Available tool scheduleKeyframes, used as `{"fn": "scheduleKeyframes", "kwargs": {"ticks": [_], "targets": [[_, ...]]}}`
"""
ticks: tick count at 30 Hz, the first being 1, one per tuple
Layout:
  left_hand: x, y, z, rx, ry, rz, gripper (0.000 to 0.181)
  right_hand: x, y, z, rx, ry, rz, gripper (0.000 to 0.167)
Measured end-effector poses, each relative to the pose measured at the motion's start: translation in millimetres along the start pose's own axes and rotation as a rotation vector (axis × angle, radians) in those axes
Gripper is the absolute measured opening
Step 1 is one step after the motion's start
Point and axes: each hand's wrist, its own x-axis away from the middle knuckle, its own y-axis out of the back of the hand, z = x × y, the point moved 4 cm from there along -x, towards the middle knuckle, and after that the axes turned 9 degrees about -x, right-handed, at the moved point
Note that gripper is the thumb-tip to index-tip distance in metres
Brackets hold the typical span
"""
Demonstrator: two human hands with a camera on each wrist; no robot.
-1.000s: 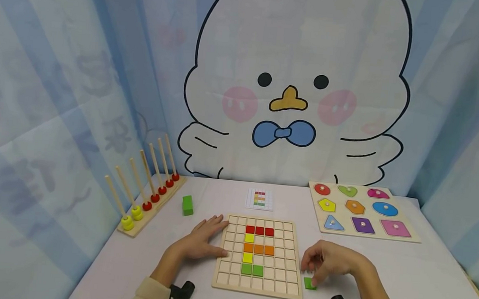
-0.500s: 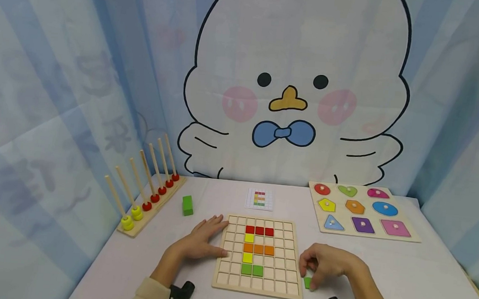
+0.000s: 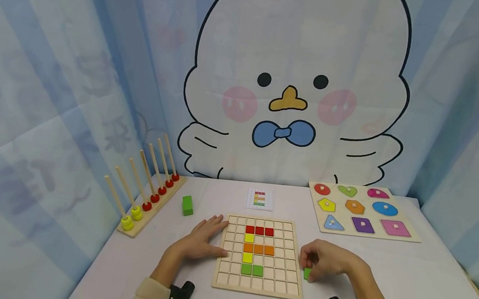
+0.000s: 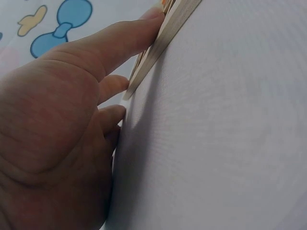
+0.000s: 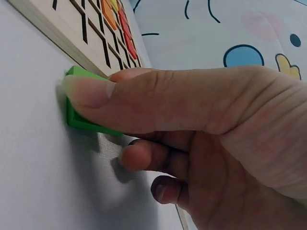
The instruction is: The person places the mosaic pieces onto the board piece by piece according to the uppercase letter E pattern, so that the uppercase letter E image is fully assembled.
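A square wooden grid board [image 3: 280, 286] lies in the middle of the table in the head view. Red, yellow, orange and green tiles fill some of its cells. Along the board's left edge rests my left hand [image 3: 197, 241], fingers straight; the left wrist view shows its thumb [image 4: 127, 40] on the rim. My right hand [image 3: 334, 261] is beside the right edge, where it pinches a loose green tile [image 3: 307, 273]. In the right wrist view the thumb covers much of that green tile [image 5: 79, 120], which is tilted close to the tabletop; the forefinger is mostly hidden behind the thumb.
A small pattern card [image 3: 260, 199] lies behind the board. Back left are a green block [image 3: 187, 206] and a peg stand [image 3: 155, 208] with red and yellow beads. A shape puzzle board [image 3: 363, 222] lies back right. A printed curtain [image 3: 296, 40] hangs behind.
My right hand has shifted slightly left, then a little away from me along the board's edge, with the green tile in its pinch. The left hand and board have stayed put.
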Motion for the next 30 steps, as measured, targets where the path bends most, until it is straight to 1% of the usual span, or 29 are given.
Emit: {"fn": "scheduleKeyframes", "kwargs": {"ticks": [3, 8, 12, 17, 22, 30], "targets": [[0.6, 0.2, -0.3, -0.002, -0.001, 0.003, 0.094, 0.5, 2, -1, 0.01, -0.001, -0.017, 0.023], [1.0, 0.1, -0.7, -0.001, -0.004, 0.001, 0.094, 1.7, 4, -3, -0.059, -0.008, -0.022, 0.016], [1.0, 0.3, -0.8, 0.004, -0.007, -0.002, 0.094, 2.2, 5, -5, -0.114, 0.006, -0.027, 0.013], [1.0, 1.0, -1.2, 0.01, -0.008, -0.008, 0.093, 2.6, 9, -4, -0.136, 0.028, -0.049, 0.012], [1.2, 1.1, -1.6, 0.02, 0.002, -0.005, 0.093, 2.6, 12, -1, -0.149, 0.066, -0.077, 0.01], [2.1, 1.3, -3.2, 0.018, -0.001, -0.011, 0.093, -0.4, 14, 5, -0.153, 0.169, -0.158, 0.008]]}}
